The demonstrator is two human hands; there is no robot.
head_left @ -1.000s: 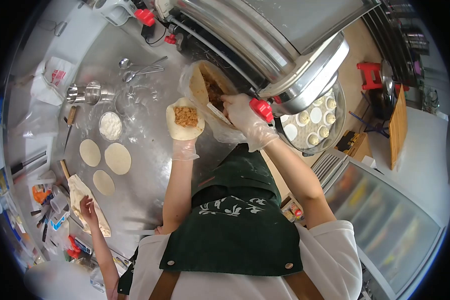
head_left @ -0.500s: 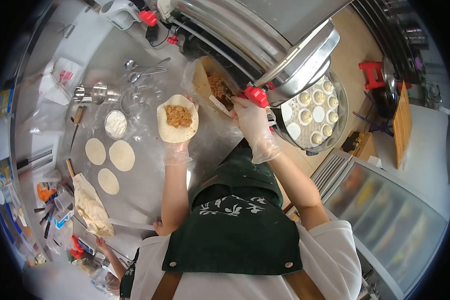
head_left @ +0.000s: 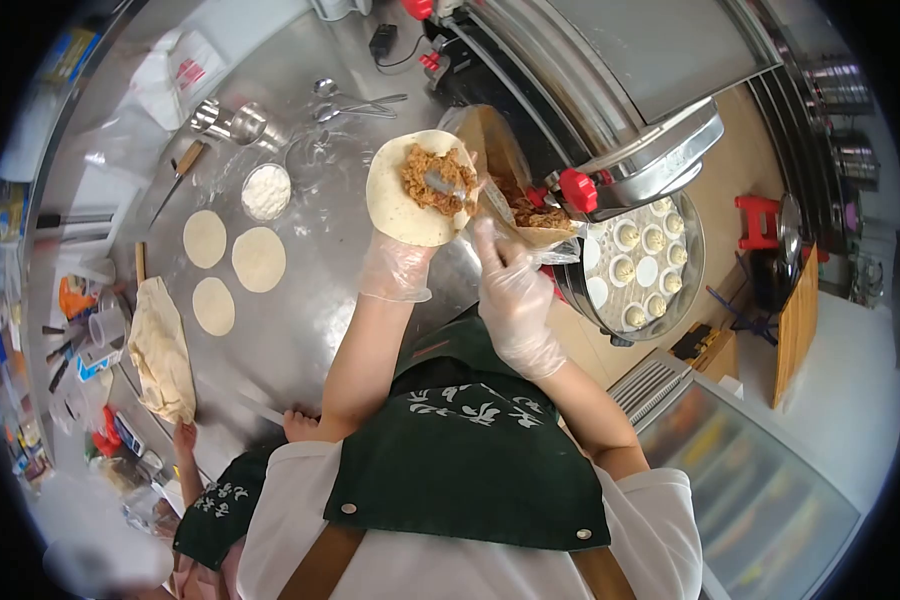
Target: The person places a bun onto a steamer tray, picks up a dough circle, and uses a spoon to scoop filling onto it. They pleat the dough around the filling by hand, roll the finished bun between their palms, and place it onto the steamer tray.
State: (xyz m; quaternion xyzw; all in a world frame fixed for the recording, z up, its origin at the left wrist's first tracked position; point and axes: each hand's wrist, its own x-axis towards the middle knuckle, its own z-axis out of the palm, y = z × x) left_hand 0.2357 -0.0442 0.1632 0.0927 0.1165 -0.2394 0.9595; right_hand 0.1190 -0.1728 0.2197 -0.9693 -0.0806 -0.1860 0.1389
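My left hand (head_left: 398, 268), in a clear plastic glove, supports a round dough wrapper (head_left: 392, 205) from below. Brown minced filling (head_left: 425, 165) is heaped on the wrapper, toward its right side. A metal spoon (head_left: 443, 184) rests its bowl in that filling. Also gloved, my right hand (head_left: 515, 305) is closed around the spoon's handle, most of which the fingers hide. Just beyond it, a plastic-lined container of filling (head_left: 498, 140) leans beside the machine.
Flat dough rounds (head_left: 259, 259) lie on the steel table (head_left: 310, 330), near a bowl of flour (head_left: 267, 192), a knife (head_left: 180, 180) and more spoons (head_left: 355, 108). Covered dough (head_left: 162, 350) sits left, by a co-worker's hand (head_left: 184, 436). A roller machine (head_left: 570, 110) and round tray (head_left: 660, 325) stand right.
My right hand has moved from the filling container to the wrapper, bringing the spoon onto the filling. The filling now sits more to the wrapper's right. The camera view has shifted.
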